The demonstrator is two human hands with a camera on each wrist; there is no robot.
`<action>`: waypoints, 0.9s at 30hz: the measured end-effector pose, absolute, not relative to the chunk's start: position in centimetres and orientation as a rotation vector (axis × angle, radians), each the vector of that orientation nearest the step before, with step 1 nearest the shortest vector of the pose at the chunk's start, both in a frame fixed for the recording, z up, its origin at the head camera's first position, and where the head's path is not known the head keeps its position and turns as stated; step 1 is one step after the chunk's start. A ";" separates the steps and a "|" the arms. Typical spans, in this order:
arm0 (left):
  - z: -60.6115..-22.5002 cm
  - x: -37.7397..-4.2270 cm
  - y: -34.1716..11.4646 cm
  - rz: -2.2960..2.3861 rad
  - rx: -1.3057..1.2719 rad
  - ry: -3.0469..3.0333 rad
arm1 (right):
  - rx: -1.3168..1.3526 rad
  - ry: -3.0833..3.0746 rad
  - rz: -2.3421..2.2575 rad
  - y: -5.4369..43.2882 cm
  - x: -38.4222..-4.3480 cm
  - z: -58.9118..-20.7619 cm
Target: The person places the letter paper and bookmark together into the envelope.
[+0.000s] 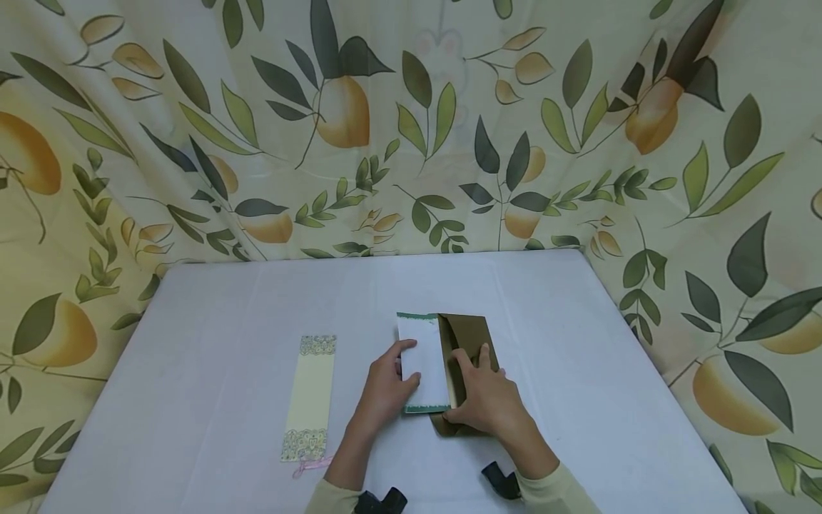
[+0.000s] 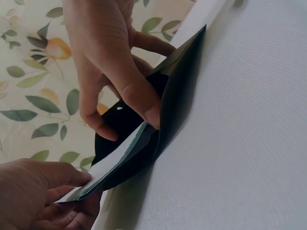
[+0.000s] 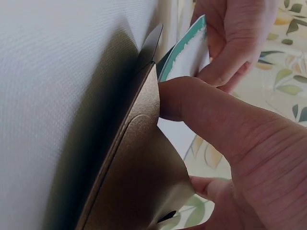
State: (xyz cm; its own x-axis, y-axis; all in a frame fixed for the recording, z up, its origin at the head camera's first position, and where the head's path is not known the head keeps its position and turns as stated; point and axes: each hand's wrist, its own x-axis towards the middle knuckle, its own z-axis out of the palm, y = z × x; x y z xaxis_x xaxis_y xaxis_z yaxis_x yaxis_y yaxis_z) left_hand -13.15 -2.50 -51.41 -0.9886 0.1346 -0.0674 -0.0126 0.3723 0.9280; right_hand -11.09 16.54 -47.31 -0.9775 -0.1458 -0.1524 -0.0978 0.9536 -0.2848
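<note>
A white card with green edges [image 1: 424,368] sits partly inside a brown paper envelope [image 1: 467,330] near the middle of the table. My left hand [image 1: 387,382] pinches the card's left side, thumb on top. On the envelope, my right hand [image 1: 489,396] grips its open side, the thumb at the lower corner of the mouth. The left wrist view looks into the gaping envelope [image 2: 181,91], where one end of the card [image 2: 112,158] lies between its two sides. From the right wrist, the envelope [image 3: 136,167] stands tilted off the cloth; its inside is mostly hidden there.
To the left lies a pale yellow bookmark [image 1: 311,392] with patterned ends and a pink tassel [image 1: 311,465], close to my left forearm. White cloth covers the table [image 1: 212,343]. A curtain with fruit and leaves [image 1: 411,143] hangs behind and at both sides.
</note>
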 end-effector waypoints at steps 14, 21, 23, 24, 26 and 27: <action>-51.5 -13.5 -2.1 1.636 0.196 2.516 | -0.205 2.931 -0.444 16.4 -11.2 -47.2; -51.7 -13.5 -2.1 1.638 0.244 2.490 | -0.199 2.929 -0.444 16.4 -11.2 -47.4; -51.7 -13.5 -2.1 1.636 0.244 2.484 | -0.196 2.929 -0.445 16.4 -11.2 -47.5; -51.7 -13.5 -2.1 1.634 0.242 2.479 | -0.194 2.929 -0.444 16.4 -11.2 -47.6; -51.6 -13.5 -2.1 1.630 0.241 2.472 | -0.193 2.933 -0.439 16.4 -11.2 -47.6; -51.6 -13.5 -2.1 1.626 0.242 2.471 | -0.192 2.934 -0.438 16.4 -11.2 -47.6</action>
State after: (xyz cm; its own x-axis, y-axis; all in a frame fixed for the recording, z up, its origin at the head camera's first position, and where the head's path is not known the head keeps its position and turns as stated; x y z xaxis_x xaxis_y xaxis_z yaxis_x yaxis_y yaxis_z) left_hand -13.49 -2.12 -51.56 -0.9718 0.2292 -0.0553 0.0399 0.3913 0.9194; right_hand -11.19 16.43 -47.63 -0.9774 -0.1514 -0.1473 -0.1017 0.9486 -0.2996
